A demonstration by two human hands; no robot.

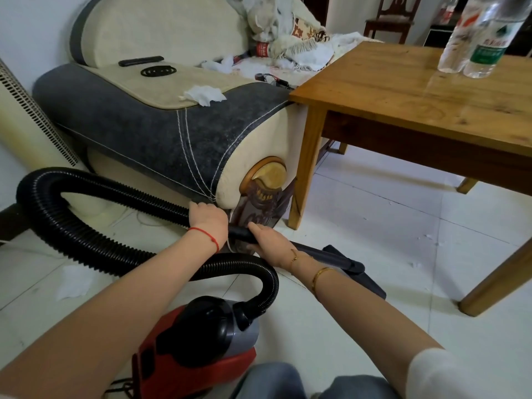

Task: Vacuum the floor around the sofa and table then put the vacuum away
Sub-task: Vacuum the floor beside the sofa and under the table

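Nearest me, at six o'clock, my knees in grey-blue trousers (pixel 302 381) edge the view, and just past them, towards seven o'clock, sits the red vacuum (pixel 198 349) on the pale tiled floor (pixel 374 283). Its black ribbed hose (pixel 86 240) rises from the top of the body, arches over, sweeps out to nine o'clock in a wide loop and comes back along the foot of the sofa to my hands.

My left hand (pixel 208 220), a red cord at its wrist, is curled round the hose where it meets the smooth black tube, knuckles up, close against the sofa's lower front corner. My right hand (pixel 269 243), with gold bracelets at the wrist, holds the black handle tube (pixel 239 234) just beside the left; the forefinger lies straight along it and the other fingers wrap under it. The two hands are almost touching. Beyond my right wrist, at three o'clock from it, the black wand and floor nozzle (pixel 345 262) lie flat on the tiles.

At eight o'clock a crumpled tissue (pixel 73 286) lies on the floor. The sofa (pixel 161 133), grey and cream, fills ten to twelve o'clock, with another tissue, a remote (pixel 141 61) and heaped cloths on its seat. The wooden table (pixel 417 90) stands at one to three o'clock, its corner touching the sofa, two clear bottles (pixel 478 38) on it. A wooden chair (pixel 391 18) stands farthest back.
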